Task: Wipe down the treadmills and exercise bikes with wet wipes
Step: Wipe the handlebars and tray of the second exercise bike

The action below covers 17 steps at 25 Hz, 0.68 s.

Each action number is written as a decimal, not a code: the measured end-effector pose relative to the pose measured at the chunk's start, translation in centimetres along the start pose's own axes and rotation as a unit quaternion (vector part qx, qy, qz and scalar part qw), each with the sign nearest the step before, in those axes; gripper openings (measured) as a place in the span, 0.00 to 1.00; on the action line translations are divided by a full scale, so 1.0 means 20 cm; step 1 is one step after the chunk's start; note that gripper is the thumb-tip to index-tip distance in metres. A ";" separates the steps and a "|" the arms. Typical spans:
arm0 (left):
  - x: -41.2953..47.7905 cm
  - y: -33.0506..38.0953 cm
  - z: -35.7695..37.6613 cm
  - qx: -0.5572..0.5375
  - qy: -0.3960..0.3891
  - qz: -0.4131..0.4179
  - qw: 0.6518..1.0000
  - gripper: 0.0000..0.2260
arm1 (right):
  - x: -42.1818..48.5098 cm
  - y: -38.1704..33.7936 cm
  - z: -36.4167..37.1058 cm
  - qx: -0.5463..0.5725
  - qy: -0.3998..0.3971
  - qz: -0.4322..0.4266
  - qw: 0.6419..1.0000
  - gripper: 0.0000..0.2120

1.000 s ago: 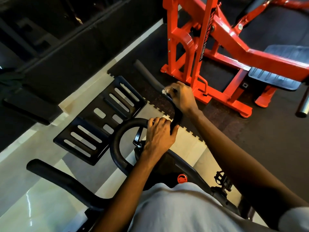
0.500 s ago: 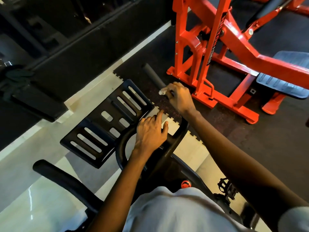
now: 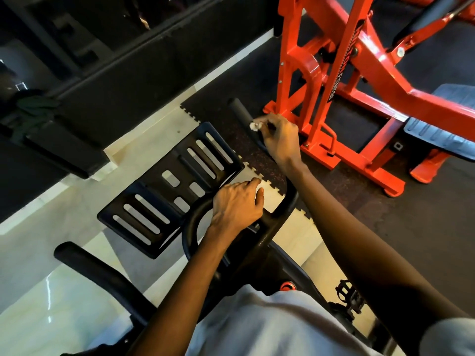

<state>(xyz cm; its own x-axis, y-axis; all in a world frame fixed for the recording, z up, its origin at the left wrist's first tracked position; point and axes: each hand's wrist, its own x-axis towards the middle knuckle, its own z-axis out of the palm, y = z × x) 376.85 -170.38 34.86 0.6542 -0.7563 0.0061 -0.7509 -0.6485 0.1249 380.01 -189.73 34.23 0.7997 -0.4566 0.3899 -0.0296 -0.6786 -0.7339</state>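
I look down on a black exercise bike's handlebars [image 3: 280, 209]. My right hand [image 3: 280, 140] wraps round the right handle grip [image 3: 237, 110] near its far end, with a crumpled white wet wipe [image 3: 255, 125] pinched against the bar. My left hand [image 3: 237, 206] rests on the centre loop of the handlebars, fingers relaxed and holding nothing. The left handle grip [image 3: 97, 271] juts out at the lower left. A black slotted tablet tray [image 3: 174, 186] sits ahead of the bars.
An orange weight machine [image 3: 341, 80] with a grey footplate [image 3: 437, 134] stands close on the right, on dark rubber matting [image 3: 424, 214]. Pale tiled floor [image 3: 51, 291] lies below left. Dark equipment [image 3: 77, 73] fills the upper left. A bike pedal [image 3: 350, 294] shows at lower right.
My left hand let go of the centre loop and now lies flat on it. My right hand has slid the wipe further out along the right grip.
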 end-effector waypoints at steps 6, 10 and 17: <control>0.00 0.00 0.00 0.029 0.014 -0.006 0.999 0.12 | -0.08 0.06 -0.04 -0.002 -0.035 0.027 0.999 0.11; 0.00 -0.02 0.00 -0.001 0.008 0.013 1.000 0.14 | -0.12 0.06 -0.03 -0.007 -0.037 0.014 0.999 0.11; -0.20 -0.16 0.02 -0.020 0.029 0.008 0.999 0.25 | 0.06 -0.08 0.11 0.023 0.021 -0.018 0.999 0.09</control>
<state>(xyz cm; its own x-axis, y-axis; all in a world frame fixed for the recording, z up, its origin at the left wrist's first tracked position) 376.66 -165.33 33.97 0.6466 -0.7600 0.0658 -0.7583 -0.6310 0.1638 382.40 -187.93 34.61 0.7738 -0.4568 0.4389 0.0274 -0.6681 -0.7436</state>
